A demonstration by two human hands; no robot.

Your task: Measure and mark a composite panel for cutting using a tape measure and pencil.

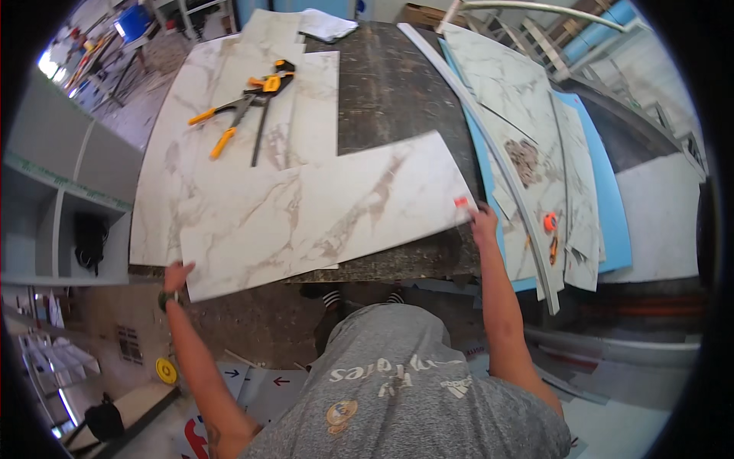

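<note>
A long white panel [329, 210] with brown marble veining lies at a slant over the near side of the dark worktable [382, 84], its lower edge jutting past the table. My left hand [177, 276] grips its left end near the bottom corner. At the right end, my right hand [483, 223] is closed on the edge, thumb side up, beside a small red sticker [460, 202]. The fingertips under the panel are hidden. Beyond it, more marble-patterned sheets [172, 145] are stacked, with a yellow-and-black bar clamp [261, 126] on top.
On the right, a long pale strip [489, 126] runs beside marble-patterned offcuts [497, 69] and blue sheets [612, 206]. An orange tape measure [550, 222] and an orange-handled tool [553, 249] lie there. Grey shelving [38, 222] stands at left; a white cloth [329, 25] lies at the far edge.
</note>
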